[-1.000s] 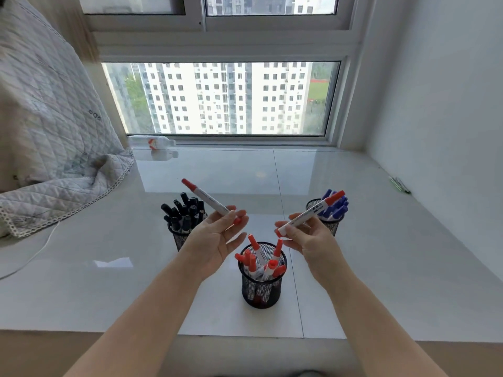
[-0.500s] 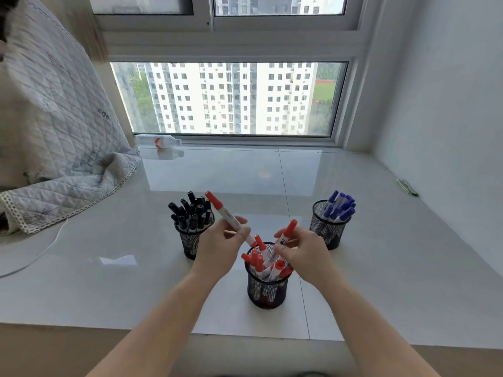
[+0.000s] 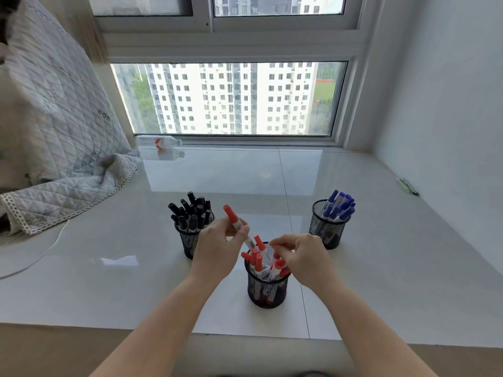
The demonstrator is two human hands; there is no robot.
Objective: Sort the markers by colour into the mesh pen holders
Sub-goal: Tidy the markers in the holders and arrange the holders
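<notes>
Three black mesh holders stand on the white sill. The left holder [image 3: 190,244] is filled with black markers [image 3: 190,210], the right holder [image 3: 325,232] with blue markers [image 3: 339,206], and the near middle holder [image 3: 266,291] with red markers [image 3: 262,261]. My left hand [image 3: 217,248] pinches a red-capped white marker [image 3: 237,224], tilted with its cap up-left and its lower end pointing at the middle holder. My right hand [image 3: 302,258] hovers over that holder's right rim with its fingertips bunched. A red cap lies just under them; whether they grip it is unclear.
A quilted grey blanket [image 3: 62,148] drapes over the sill's left side, with a white cable [image 3: 40,257] beneath it. A plastic bottle [image 3: 160,142] lies by the window. A small green object [image 3: 407,184] rests against the right wall. The sill's front edge is close below the middle holder.
Both hands came down and inward to the red holder. The red marker in my right hand dropped down among the red markers. My left hand's marker tilted toward the holder.
</notes>
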